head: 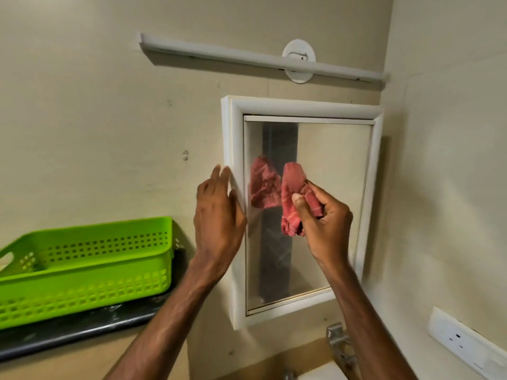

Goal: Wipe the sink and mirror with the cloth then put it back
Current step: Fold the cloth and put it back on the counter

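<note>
Right hand point(325, 218) round red cloth point(292, 198) before mirror point(334, 160)

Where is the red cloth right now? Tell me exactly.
Head view, centre: the red cloth is bunched in the right hand, in front of the mirror, with the left hand at the mirror's left frame.

Right hand point(323, 215) grips a bunched red cloth point(295, 198) against the glass of the white-framed mirror point(329, 160), its reflection showing just to the left. Left hand point(219, 212), fingers straight, lies on the mirror's left frame edge. A green basket point(82, 267) sits on the dark counter point(68, 333) at left; a tap point(338, 344) shows below the mirror.
</note>
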`<state>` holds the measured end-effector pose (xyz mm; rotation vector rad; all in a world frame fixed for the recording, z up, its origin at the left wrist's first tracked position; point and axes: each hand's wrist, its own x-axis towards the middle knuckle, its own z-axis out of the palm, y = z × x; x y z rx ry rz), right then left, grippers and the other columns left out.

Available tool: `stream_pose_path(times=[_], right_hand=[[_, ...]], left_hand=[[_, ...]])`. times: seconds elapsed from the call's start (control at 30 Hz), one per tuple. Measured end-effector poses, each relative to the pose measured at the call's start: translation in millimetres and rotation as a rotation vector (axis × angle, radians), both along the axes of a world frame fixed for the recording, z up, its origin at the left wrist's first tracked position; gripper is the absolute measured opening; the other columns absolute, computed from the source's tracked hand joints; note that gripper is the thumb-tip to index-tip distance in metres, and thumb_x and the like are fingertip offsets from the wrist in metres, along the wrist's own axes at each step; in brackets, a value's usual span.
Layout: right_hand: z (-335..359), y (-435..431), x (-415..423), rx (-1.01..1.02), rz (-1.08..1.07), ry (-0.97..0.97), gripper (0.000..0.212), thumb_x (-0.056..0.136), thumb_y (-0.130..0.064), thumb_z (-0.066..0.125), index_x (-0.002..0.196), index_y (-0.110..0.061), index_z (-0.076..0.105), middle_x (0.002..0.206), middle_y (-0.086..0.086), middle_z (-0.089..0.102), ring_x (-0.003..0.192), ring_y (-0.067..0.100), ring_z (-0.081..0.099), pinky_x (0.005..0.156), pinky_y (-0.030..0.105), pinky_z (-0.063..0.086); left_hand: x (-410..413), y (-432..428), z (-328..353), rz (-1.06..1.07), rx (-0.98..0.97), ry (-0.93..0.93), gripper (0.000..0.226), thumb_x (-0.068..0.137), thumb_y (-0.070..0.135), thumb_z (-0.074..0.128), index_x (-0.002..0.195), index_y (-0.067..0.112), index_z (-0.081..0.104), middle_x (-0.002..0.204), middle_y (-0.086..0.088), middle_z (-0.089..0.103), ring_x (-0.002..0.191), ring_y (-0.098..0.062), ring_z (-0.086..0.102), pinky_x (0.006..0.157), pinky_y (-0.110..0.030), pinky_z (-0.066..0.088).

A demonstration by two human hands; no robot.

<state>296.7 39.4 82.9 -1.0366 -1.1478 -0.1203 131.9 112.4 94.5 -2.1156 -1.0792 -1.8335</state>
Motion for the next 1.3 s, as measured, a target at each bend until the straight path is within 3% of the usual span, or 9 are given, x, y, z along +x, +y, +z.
stream_pose_path(times=[0.27, 0.47, 0.63, 0.83, 0.9, 1.03, 1.1, 1.17, 1.3], right_hand=[[38, 8, -81, 0.090, 0.125, -0.316, 0.041, 0.090, -0.033, 0.078, 0.126, -0.016, 0.072, 0.103, -0.024, 0.070, 0.085, -0.016, 0.067, 0.070, 0.005, 0.054], [70, 47, -136, 0.125, 0.222, -0.420, 0.021, 0.095, -0.036, 0.073, 0.110, -0.021, 0.079, 0.090, 0.001, 0.071, 0.080, 0.016, 0.067, 0.073, 0.039, 0.055], [74, 101, -172, -0.108, 0.382, -0.444, 0.021, 0.095, -0.034, 0.071, 0.088, -0.016, 0.079, 0.069, -0.003, 0.073, 0.065, 0.014, 0.069, 0.062, 0.039, 0.052], [53, 131, -199, -0.350, 0.464, -0.543, 0.015, 0.091, -0.034, 0.076, 0.098, -0.022, 0.082, 0.078, -0.006, 0.078, 0.065, 0.004, 0.072, 0.066, 0.038, 0.059], [47, 136, -203, -0.405, 0.571, -0.499, 0.015, 0.094, -0.028, 0.074, 0.103, -0.018, 0.081, 0.076, -0.005, 0.076, 0.055, -0.001, 0.067, 0.059, 0.033, 0.057], [39, 147, -201, -0.520, 0.714, -0.378, 0.016, 0.099, -0.021, 0.068, 0.100, -0.010, 0.079, 0.082, 0.002, 0.076, 0.070, 0.009, 0.067, 0.071, 0.032, 0.053], [39, 148, -199, -0.585, 0.848, -0.255, 0.016, 0.101, -0.016, 0.063, 0.103, -0.008, 0.077, 0.087, 0.004, 0.076, 0.073, 0.008, 0.067, 0.070, 0.024, 0.052], [40, 146, -198, -0.585, 0.900, -0.213, 0.015, 0.102, -0.015, 0.061, 0.104, -0.011, 0.076, 0.091, 0.003, 0.076, 0.075, 0.006, 0.069, 0.069, 0.019, 0.052], [42, 147, -199, -0.464, 0.906, -0.204, 0.013, 0.101, -0.014, 0.063, 0.104, -0.013, 0.076, 0.094, 0.005, 0.078, 0.082, 0.011, 0.071, 0.073, 0.022, 0.057]], left_hand=[[-83, -26, 19, -0.007, 0.063, -0.067, 0.038, 0.091, 0.007, 0.054, 0.126, 0.019, 0.063, 0.136, 0.004, 0.061, 0.114, -0.015, 0.060, 0.089, -0.037, 0.057], [-156, -29, 31, 0.113, 0.018, -0.152, 0.033, 0.092, 0.009, 0.057, 0.122, 0.018, 0.067, 0.118, 0.010, 0.069, 0.102, -0.005, 0.065, 0.079, -0.024, 0.060], [-206, -13, 21, 0.274, -0.093, -0.152, 0.031, 0.089, 0.020, 0.058, 0.119, 0.023, 0.066, 0.104, 0.003, 0.071, 0.094, -0.010, 0.067, 0.078, -0.035, 0.061], [-241, 7, -4, 0.413, -0.284, -0.005, 0.033, 0.087, 0.027, 0.058, 0.117, 0.020, 0.067, 0.112, 0.003, 0.073, 0.100, -0.019, 0.068, 0.084, -0.040, 0.057], [-244, 11, -11, 0.438, -0.358, 0.032, 0.035, 0.087, 0.027, 0.057, 0.120, 0.019, 0.066, 0.115, 0.001, 0.072, 0.103, -0.021, 0.068, 0.086, -0.039, 0.056], [-245, 13, -13, 0.298, -0.388, 0.041, 0.042, 0.090, 0.019, 0.056, 0.132, 0.020, 0.056, 0.128, 0.004, 0.067, 0.104, -0.012, 0.067, 0.089, -0.035, 0.056], [-249, 11, -9, 0.149, -0.429, 0.001, 0.042, 0.093, 0.015, 0.055, 0.135, 0.020, 0.054, 0.129, 0.008, 0.065, 0.103, -0.005, 0.065, 0.086, -0.018, 0.054], [-250, 9, -4, 0.057, -0.457, -0.047, 0.030, 0.096, 0.021, 0.057, 0.126, 0.021, 0.063, 0.116, 0.012, 0.070, 0.096, 0.004, 0.065, 0.075, -0.005, 0.048], [-245, 11, 2, 0.102, -0.431, -0.087, 0.027, 0.087, 0.051, 0.067, 0.092, 0.025, 0.074, 0.083, 0.014, 0.074, 0.074, 0.007, 0.068, 0.064, -0.016, 0.052]])
